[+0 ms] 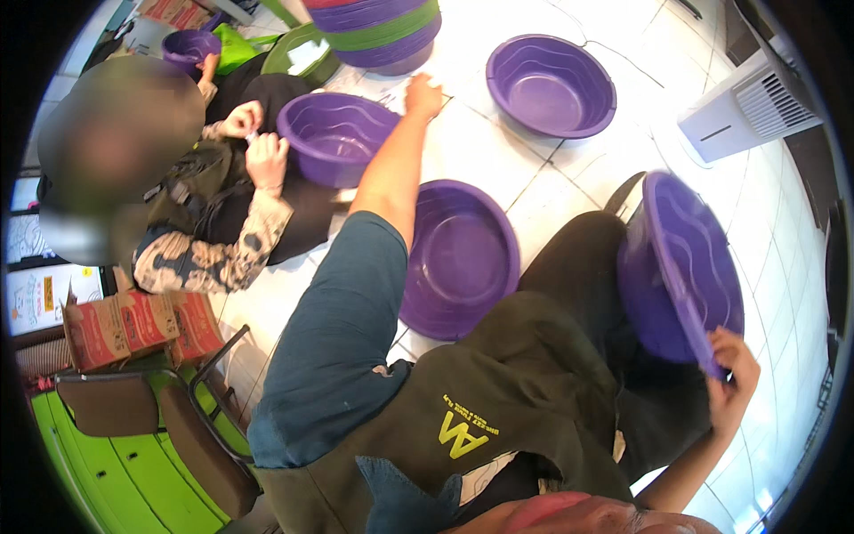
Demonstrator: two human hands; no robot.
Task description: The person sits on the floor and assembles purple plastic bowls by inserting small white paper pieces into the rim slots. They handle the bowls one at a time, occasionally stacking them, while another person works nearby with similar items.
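Note:
My left hand (422, 98) reaches far forward over the floor, beside the base of a stack of tubs (378, 31) in purple, green and red. Its fingers are curled, and whatever may be in them is too small to make out. My right hand (734, 369) grips the rim of a purple plastic tub (685, 267), which stands tilted on its side by my leg. Another purple tub (458, 258) lies upright on the floor between my arm and leg. Partly behind my left forearm is one more purple tub (334, 133).
A single purple tub (551, 87) rests on the tiles ahead. At left a co-worker sits with both hands (258, 142) together over a small white thing. A white air cooler (747, 107) stands at right; cardboard boxes (142, 325) and a brown chair (200, 436) are at left.

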